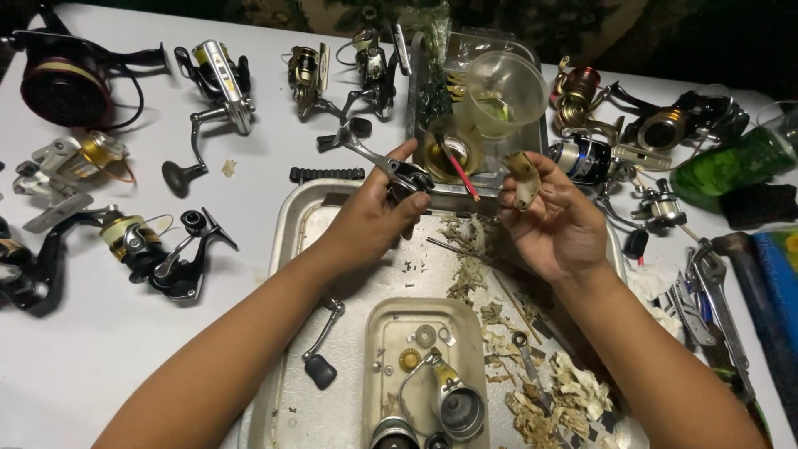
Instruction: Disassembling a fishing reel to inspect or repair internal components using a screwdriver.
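Note:
My left hand (372, 218) grips a dark fishing reel body (405, 177) whose silver crank handle (353, 137) sticks up to the left. My right hand (553, 223) holds a small grimy beige cover part (524, 180) between thumb and fingers, palm turned up. Both hands hover over the far end of a large metal tray (287, 237). Just beyond them a red-handled brush (458, 167) leans in a round amber jar (453, 151).
A smaller metal tray (381, 320) holds washers, a spool and reel parts. A loose crank handle (321, 349) and dirty paper scraps (549, 399) lie on the large tray. Several reels ring the white table; pliers (706, 287) and a green bottle (736, 162) sit right.

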